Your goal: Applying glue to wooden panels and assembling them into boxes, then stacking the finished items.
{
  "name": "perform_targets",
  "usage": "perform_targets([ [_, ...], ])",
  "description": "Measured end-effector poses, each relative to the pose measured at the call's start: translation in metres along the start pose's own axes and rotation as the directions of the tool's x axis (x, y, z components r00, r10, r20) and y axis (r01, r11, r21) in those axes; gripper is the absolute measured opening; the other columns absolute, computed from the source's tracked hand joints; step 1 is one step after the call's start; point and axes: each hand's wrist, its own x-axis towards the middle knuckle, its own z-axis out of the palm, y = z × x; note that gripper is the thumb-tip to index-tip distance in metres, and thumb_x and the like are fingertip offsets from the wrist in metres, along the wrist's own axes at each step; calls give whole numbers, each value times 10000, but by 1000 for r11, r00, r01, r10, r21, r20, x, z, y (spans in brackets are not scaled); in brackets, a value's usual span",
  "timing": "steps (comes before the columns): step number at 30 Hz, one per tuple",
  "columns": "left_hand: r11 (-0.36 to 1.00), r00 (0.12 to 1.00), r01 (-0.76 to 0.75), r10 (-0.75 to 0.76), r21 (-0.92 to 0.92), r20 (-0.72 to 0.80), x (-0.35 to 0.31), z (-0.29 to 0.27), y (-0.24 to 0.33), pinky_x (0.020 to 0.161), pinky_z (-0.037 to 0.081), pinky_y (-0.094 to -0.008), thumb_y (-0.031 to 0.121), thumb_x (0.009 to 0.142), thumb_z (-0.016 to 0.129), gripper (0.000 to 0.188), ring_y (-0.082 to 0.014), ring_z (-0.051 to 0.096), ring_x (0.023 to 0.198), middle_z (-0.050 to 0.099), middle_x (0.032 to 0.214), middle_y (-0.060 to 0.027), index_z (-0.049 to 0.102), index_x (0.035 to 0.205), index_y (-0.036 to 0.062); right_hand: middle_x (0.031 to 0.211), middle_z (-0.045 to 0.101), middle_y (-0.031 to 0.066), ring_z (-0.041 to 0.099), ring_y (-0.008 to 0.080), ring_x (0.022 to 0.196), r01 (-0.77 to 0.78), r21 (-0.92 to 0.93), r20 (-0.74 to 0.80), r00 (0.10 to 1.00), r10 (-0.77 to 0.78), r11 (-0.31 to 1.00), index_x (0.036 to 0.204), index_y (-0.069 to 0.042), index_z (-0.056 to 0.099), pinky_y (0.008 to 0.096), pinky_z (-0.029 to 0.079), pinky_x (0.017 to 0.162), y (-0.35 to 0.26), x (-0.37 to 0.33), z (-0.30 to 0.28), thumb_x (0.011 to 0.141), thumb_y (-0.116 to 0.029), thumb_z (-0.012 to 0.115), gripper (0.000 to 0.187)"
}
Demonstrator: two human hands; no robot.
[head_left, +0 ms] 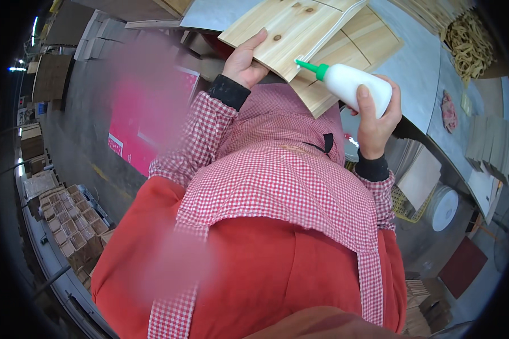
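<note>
The white bottle is near 1 corner of the wooden panel, our right hand curled around its base; its long axis slants, green nozzle pointing up-left. Our left hand grips the panel's edge, thumb on top.

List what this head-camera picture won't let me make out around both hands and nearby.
All in the head view:
Left hand: fingertips hidden beneath the upper wooden panel.
Upper wooden panel: far end cut off by the picture's top edge.
Right hand: some fingers hidden behind the white bottle.
White bottle: fill level hidden by its wall.
Pink sheet: partly blurred by a hazy patch.
</note>
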Motion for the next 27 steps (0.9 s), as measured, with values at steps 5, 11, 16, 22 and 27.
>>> perform_targets([
  [5,1000,1000,-12,12,-27,9,3,-2,2,1019,450,-481,78,904,621,459,-306,533,1181,527,1267,-161,408,1307,20,902,588,84,576,124,666,118,-103,12,993,-118,988,1116,8,503,232,468,519,1,-14,3,856,-246,690,409],
  [11,999,989,-20,24,-25,148,9,-5,6,1036,432,-467,92,920,599,460,-306,514,1207,515,1299,-157,404,1332,32,917,584,82,573,122,687,122,-154,54,992,-115,981,1120,6,500,227,467,523,-1,-8,-2,856,-236,679,400],
  [16,999,985,38,-40,16,171,3,-13,14,1025,442,-463,121,933,585,471,-314,512,1210,504,1312,-172,387,1350,29,913,580,91,579,163,674,30,118,-39,999,-26,993,1130,7,486,258,471,540,-4,7,-9,878,-253,636,392],
  [22,992,986,75,-89,101,140,-15,-22,23,1001,462,-459,201,960,548,486,-337,547,1175,516,1307,-219,374,1357,-20,906,583,116,592,193,651,67,315,-348,936,49,947,1129,9,476,273,474,538,5,71,-34,900,-254,606,372],
  [27,983,963,175,-183,57,197,-23,-17,16,997,464,-461,220,962,546,493,-338,551,1169,516,1309,-225,376,1356,-25,935,577,119,601,165,672,184,264,-517,856,-22,947,1089,3,464,263,494,490,22,130,-56,880,-219,662,364],
])
